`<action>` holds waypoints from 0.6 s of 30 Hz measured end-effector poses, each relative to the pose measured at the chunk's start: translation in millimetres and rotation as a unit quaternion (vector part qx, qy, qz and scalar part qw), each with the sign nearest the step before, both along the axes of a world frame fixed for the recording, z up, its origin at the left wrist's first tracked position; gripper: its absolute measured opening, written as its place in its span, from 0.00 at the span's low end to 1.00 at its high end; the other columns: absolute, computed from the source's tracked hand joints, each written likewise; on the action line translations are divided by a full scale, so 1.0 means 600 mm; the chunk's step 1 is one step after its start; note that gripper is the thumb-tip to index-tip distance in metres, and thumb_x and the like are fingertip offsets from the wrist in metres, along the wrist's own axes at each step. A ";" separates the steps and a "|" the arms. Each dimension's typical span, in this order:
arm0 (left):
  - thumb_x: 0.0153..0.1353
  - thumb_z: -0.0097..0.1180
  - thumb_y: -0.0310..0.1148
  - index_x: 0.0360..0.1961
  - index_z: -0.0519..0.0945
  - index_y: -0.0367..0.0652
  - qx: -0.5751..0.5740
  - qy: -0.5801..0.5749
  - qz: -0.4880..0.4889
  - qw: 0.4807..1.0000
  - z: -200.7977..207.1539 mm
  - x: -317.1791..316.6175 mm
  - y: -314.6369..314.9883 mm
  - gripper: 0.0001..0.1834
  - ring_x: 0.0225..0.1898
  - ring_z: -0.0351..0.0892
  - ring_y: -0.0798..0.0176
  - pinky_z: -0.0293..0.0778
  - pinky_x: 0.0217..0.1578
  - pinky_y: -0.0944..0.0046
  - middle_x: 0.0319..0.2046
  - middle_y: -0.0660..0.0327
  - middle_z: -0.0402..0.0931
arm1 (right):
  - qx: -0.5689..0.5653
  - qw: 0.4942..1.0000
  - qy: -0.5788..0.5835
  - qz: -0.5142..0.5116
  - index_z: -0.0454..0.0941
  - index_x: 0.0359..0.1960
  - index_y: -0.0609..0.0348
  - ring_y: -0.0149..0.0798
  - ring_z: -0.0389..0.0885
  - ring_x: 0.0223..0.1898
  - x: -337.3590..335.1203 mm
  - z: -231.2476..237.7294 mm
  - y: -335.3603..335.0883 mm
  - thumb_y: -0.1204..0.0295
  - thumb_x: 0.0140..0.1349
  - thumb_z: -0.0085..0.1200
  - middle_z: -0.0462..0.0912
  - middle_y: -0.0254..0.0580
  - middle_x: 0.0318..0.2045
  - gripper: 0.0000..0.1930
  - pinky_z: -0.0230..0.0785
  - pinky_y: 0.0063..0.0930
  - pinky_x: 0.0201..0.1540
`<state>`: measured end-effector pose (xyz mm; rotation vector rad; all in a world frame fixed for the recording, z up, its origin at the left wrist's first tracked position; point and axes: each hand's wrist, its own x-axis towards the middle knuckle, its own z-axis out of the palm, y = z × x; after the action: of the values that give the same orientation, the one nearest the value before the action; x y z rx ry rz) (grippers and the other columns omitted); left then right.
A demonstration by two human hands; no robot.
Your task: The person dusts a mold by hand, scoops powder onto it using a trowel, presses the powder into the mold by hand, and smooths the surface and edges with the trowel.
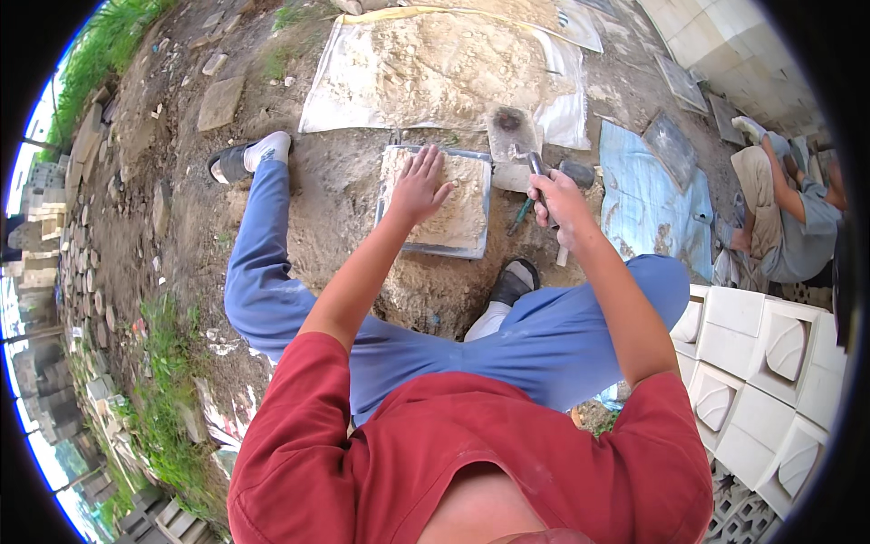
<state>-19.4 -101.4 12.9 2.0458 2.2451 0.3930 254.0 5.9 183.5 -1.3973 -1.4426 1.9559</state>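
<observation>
My left hand lies flat, fingers stretched out, on pale, crumbly sandy mix that fills a shallow rectangular mould with a grey rim. To the right of the mould, my right hand is closed round the dark handle of a trowel. Its wide, squarish blade points away from me and is dusted with pale material, with a dark patch near the far end. The blade is beside the mould's far right corner. A grey block sits just below the blade, partly behind the handle.
Beyond the mould, a white sheet carries a broad heap of sandy mix. A blue sheet and dark slabs lie to the right. Pale patterned blocks are stacked at near right, where another person sits farther out.
</observation>
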 end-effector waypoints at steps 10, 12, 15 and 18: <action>0.79 0.40 0.57 0.79 0.61 0.36 0.037 -0.074 -0.017 0.996 0.006 0.012 0.026 0.40 0.83 0.47 0.47 0.44 0.82 0.48 0.82 0.49 0.53 | -0.032 0.999 0.002 -0.010 0.72 0.40 0.52 0.19 0.68 0.17 0.003 0.021 -0.005 0.64 0.75 0.56 0.77 0.26 0.28 0.08 0.63 0.20 0.19; 0.79 0.38 0.58 0.80 0.59 0.37 0.008 -0.067 -0.019 0.998 0.006 0.026 0.024 0.41 0.84 0.46 0.48 0.43 0.82 0.50 0.83 0.50 0.51 | -0.038 0.999 -0.005 -0.015 0.72 0.40 0.52 0.19 0.68 0.17 0.008 0.021 -0.004 0.65 0.75 0.56 0.77 0.26 0.28 0.08 0.63 0.21 0.19; 0.79 0.37 0.59 0.80 0.59 0.37 0.035 -0.042 -0.042 0.998 0.005 0.038 0.029 0.42 0.84 0.45 0.49 0.42 0.82 0.49 0.83 0.51 0.50 | -0.038 0.999 -0.007 -0.018 0.72 0.40 0.51 0.19 0.68 0.17 0.008 0.021 -0.003 0.65 0.75 0.56 0.77 0.26 0.27 0.08 0.62 0.20 0.19; 0.79 0.35 0.59 0.81 0.56 0.37 0.040 0.002 -0.032 0.999 0.000 0.046 0.040 0.43 0.85 0.42 0.50 0.38 0.82 0.49 0.84 0.51 0.48 | -0.057 0.998 0.008 -0.010 0.72 0.41 0.51 0.19 0.68 0.17 0.007 0.031 -0.004 0.65 0.75 0.56 0.77 0.26 0.27 0.07 0.62 0.20 0.19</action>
<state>8.4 -77.3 13.1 2.1528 2.1935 0.4817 258.3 3.4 202.3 -1.4357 -1.3229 2.0610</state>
